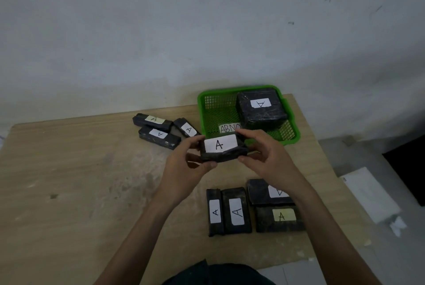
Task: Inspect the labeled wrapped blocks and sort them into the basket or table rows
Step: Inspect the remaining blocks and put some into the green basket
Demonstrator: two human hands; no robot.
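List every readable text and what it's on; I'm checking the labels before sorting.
"A": held block
"ABNO", rest hidden: basket tag
"A", upside down: block in basket
"A" each: three far blocks
"A" each: three near blocks
Partly hidden, unreadable: fourth near block

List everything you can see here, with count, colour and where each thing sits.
held block: 1, black, white A label, above table centre
basket: 1, green, table's far right
basket block: 1, black, large, inside basket
note: 1, white, shows ABNO, basket's front
far blocks: 3, black, left of basket
near blocks: 4, black, table's near right
table: 1, light wood, under everything
sheet: 1, white, floor right of table
left hand: 1, grips held block's left end
right hand: 1, grips its right end
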